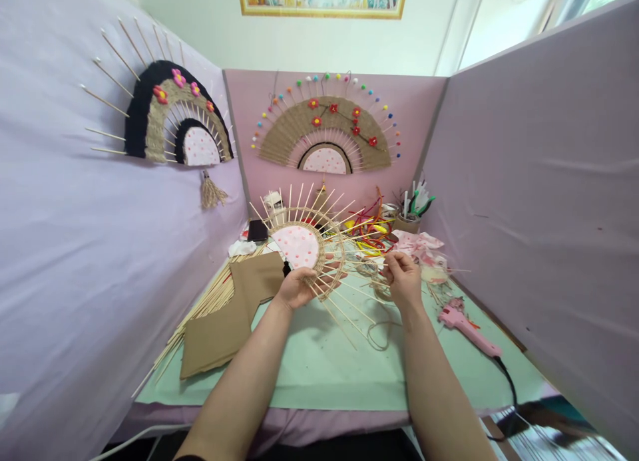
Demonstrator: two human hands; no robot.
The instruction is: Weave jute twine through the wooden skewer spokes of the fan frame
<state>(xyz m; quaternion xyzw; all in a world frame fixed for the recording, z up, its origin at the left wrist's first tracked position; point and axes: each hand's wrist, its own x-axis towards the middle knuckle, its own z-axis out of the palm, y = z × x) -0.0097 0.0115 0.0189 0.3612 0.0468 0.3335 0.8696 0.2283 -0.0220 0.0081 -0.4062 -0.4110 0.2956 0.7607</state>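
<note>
A half-round fan frame [331,231] made of thin wooden sticks is held up over the table, tilted. Its centre is a white half-disc with pink dots [298,246], edged with woven twine, and a further twine ring crosses the sticks. My left hand [298,287] is closed around the frame's lower edge, fingers behind the sticks and thumb in front. Close to the stick tips on the right, my right hand [402,278] is closed in a pinch, seemingly on a strand of twine. Loose twine [379,336] loops below it on the table; the pinched part is mostly hidden.
Brown cardboard pieces [217,338] and a bundle of sticks [200,305] lie at left. A pink glue gun [469,331] with a black cord is at right. Behind are coloured pipe cleaners [372,238] and a tool pot [407,223]. Finished fans [287,132] hang on the partitions.
</note>
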